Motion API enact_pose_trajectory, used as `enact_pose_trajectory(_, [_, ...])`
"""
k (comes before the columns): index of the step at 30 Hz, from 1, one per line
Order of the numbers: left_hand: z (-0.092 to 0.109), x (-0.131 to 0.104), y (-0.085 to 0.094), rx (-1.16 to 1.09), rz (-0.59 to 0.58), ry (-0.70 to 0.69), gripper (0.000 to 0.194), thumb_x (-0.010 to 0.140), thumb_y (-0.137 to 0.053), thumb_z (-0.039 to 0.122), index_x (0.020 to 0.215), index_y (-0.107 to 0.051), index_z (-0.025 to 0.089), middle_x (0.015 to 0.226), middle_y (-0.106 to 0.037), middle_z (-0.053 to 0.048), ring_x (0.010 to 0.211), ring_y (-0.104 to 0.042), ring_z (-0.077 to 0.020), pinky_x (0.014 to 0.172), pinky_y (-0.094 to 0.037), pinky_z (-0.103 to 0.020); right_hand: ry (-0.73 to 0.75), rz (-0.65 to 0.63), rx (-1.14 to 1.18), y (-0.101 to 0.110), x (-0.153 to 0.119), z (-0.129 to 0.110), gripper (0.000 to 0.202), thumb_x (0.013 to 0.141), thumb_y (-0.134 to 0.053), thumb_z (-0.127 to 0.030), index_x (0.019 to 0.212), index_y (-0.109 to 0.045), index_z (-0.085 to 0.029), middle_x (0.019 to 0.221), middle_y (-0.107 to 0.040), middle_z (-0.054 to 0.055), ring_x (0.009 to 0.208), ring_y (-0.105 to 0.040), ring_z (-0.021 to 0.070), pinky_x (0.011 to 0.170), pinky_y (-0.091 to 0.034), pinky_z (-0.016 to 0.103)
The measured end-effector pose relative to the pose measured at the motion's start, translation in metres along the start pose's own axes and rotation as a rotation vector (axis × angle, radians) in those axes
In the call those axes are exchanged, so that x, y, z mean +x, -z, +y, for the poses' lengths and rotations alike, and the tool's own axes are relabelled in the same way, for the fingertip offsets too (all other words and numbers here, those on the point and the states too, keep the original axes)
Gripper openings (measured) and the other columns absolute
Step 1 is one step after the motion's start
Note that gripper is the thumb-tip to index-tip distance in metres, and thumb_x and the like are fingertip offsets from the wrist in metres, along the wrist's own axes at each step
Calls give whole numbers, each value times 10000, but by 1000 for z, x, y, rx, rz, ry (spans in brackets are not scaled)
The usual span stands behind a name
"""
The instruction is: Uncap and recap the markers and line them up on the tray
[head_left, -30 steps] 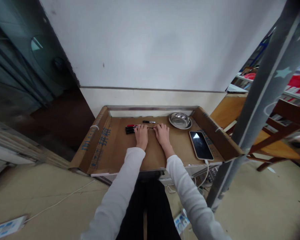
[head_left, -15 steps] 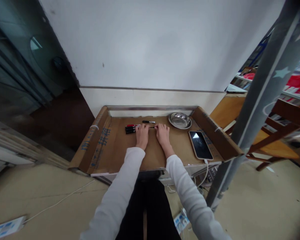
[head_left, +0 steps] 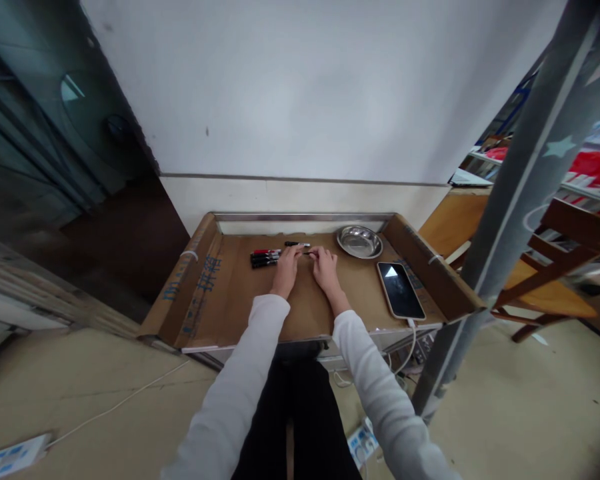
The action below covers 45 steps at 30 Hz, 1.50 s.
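The left hand [head_left: 285,268] and right hand [head_left: 325,267] each pinch one end of a thin pen [head_left: 304,252] lying on the counter [head_left: 240,293], beside the other pens [head_left: 264,258]. Both hands should probably pull straight and softly.

Round shiny steel dish [head_left: 359,241], black smartphone with beige case [head_left: 401,289] beside it, white charging cable [head_left: 408,348], brown cardboard-lined tray table [head_left: 200,293], wooden chair [head_left: 563,267]
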<state>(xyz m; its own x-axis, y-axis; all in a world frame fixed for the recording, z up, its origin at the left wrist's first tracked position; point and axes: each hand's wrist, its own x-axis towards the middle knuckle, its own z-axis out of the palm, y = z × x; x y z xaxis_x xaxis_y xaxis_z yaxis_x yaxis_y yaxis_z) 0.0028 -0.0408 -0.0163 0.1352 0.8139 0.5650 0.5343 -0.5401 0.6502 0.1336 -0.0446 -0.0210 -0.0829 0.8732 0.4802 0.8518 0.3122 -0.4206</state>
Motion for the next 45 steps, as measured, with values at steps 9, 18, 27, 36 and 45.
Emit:
enact_pose_trajectory(9, [3,2,2,-60,-68,-23,351,921,-300,143,1260,-383,181,1175,-595,-84,1089,-560,-132,940,-430,-305,98,-33,-38,12,-5,-5,253,937,-335,-282,1082,-526,-201,1031,-639,58,896,-528,188,774,-304,284])
enact_pose_trajectory(18, [-6,13,-14,424,-157,-131,523,799,-350,37,1317,-369,101,1370,-422,-146,1326,-299,-236,1094,-179,-464,-15,43,-156,16,-12,-3,195,914,-382,-233,994,-560,-215,950,-657,36,859,-525,196,754,-291,296])
enact_pose_trajectory(27, [7,-5,2,467,-338,-261,231,899,-398,237,1033,-577,180,1001,-587,-80,1026,-508,-207,937,-341,-382,-160,105,-163,28,-32,-7,212,915,-367,-238,961,-569,-191,876,-653,63,810,-521,200,721,-298,301])
enact_pose_trajectory(36, [20,-39,37,236,-232,-164,235,911,-404,247,1103,-533,205,1043,-539,-52,968,-536,-156,888,-422,-302,-21,51,-235,39,-56,-30,255,930,-335,-271,1003,-571,-211,908,-645,73,852,-516,215,746,-316,318])
enact_pose_trajectory(45, [21,-40,36,117,-151,-104,235,921,-375,223,1108,-517,211,1074,-574,-47,1006,-544,-157,898,-431,-304,256,-109,59,35,-55,-35,625,826,-366,-166,1415,-168,-109,1420,-315,154,1271,-365,216,983,-353,368])
